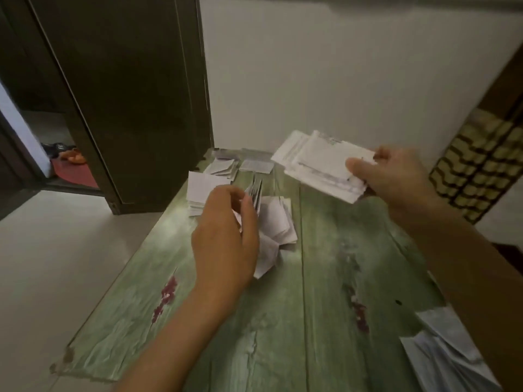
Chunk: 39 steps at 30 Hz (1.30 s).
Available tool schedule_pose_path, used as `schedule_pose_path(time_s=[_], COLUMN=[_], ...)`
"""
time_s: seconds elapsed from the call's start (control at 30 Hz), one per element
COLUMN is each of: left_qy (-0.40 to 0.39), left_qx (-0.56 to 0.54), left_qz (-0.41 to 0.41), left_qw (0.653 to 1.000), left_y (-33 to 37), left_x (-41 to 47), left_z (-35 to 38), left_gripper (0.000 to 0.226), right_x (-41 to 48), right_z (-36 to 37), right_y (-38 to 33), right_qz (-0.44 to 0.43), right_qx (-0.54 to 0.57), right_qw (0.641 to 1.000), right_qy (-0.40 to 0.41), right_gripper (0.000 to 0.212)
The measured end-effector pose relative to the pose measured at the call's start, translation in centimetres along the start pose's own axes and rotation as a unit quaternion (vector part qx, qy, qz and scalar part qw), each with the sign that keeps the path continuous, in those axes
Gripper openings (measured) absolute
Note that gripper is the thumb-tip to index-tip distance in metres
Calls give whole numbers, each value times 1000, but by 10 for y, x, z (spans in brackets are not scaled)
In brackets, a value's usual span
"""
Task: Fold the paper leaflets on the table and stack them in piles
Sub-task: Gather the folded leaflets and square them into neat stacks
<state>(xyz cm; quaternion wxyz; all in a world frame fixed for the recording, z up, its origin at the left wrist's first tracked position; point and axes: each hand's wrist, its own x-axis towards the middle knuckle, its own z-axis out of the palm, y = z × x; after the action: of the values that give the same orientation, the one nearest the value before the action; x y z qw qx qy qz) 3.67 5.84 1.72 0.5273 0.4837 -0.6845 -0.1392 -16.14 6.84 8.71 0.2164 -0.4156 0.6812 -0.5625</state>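
White paper fills both hands. The right hand (396,179) is up over the far right part of the table. It grips a thick stack of leaflets (317,162), thumb on top and fingers underneath, and the sheets are fanned out a little. Thin grey lines of print run across the top sheet, but they are too blurry to read. The left hand (223,239) is lower, near the middle of the table. Its fingers curl round a small bunch of folded leaflets (256,193) that stand up on their edges. The two hands are well apart. Just to the right of the left hand lies a messy heap (278,224) of folded white sheets, and one sheet pokes out toward the person below the hand. Just past the left hand sits a neat square pile (202,190), close to the table's left edge. Farther back, by the wall, lie a small white pile (223,166) and a grey printed pile (256,165) side by side; their words cannot be read either. The green wooden table (325,306) has dark red blotches (167,295) on it. Some loose sheets (444,355) lie at its near right corner, partly under the right arm. Behind the table stand a dark brown door (127,94) and a white wall (339,66). A red mat (76,174) lies on the floor past the door. A black and yellow patterned thing (481,162) is at the far right.
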Motion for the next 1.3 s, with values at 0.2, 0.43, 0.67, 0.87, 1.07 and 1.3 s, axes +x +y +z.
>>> schedule_pose_path(time_s=[0.2, 0.43, 0.67, 0.87, 1.07, 1.3], left_qy=[-90, -73, -67, -95, -93, -98], left_qx=[1, -98, -152, -163, -158, -171], left_qz=[-22, -47, -60, -96, -132, -158], left_qw=[996, 991, 984, 977, 974, 968], left_y=[-17, -5, -1, -12, -24, -33], left_x=[56, 91, 101, 102, 106, 108], left_z=[34, 45, 61, 66, 65, 64], left_gripper=[11, 12, 13, 14, 13, 17], right_x=[114, 162, 186, 203, 207, 215], right_z=[52, 92, 94, 91, 105, 108], right_y=[91, 130, 145, 167, 176, 184], right_qz=[266, 224, 32, -43, -91, -54], right_qx=[143, -85, -406, -316, -457, -541], right_qw=[947, 955, 911, 941, 879, 824], right_qy=[113, 173, 61, -116, -103, -159], right_gripper=[29, 40, 51, 36, 44, 58])
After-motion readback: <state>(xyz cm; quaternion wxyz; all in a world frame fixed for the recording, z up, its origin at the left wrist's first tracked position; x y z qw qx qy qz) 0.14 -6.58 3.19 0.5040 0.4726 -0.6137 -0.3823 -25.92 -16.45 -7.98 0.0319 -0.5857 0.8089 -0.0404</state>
